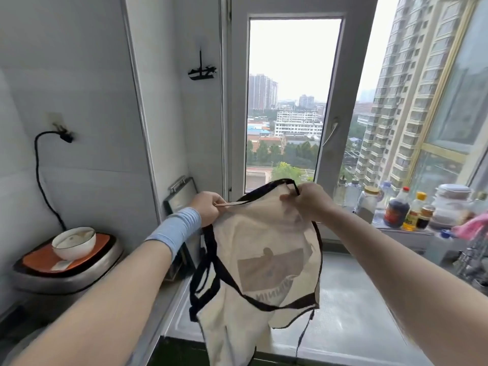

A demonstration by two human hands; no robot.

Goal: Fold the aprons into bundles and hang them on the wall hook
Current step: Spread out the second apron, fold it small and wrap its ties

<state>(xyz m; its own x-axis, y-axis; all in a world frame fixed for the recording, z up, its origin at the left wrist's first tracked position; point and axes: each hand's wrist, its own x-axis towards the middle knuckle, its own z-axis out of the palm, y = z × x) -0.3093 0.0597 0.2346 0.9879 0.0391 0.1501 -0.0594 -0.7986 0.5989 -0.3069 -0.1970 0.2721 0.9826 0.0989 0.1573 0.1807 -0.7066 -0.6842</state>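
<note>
we hold a cream apron (266,260) up by its top edge before the window (290,101).
our left hand (207,208) is curled, pinching the top left corner and its strap; our right hand (307,202) pinches the black neck loop at the top right. the apron hangs between and below both hands, over the steel counter (343,299). bowl (74,243) on a cooker (66,276) far left, black wall hook (202,70) above, bottles (396,210) on the right.

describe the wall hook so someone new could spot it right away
Find the open window. On the narrow white wall strip just left of its frame sits the wall hook. It is a small black bracket with a thin upright rod, unlike the corded black plug lower left.
</note>
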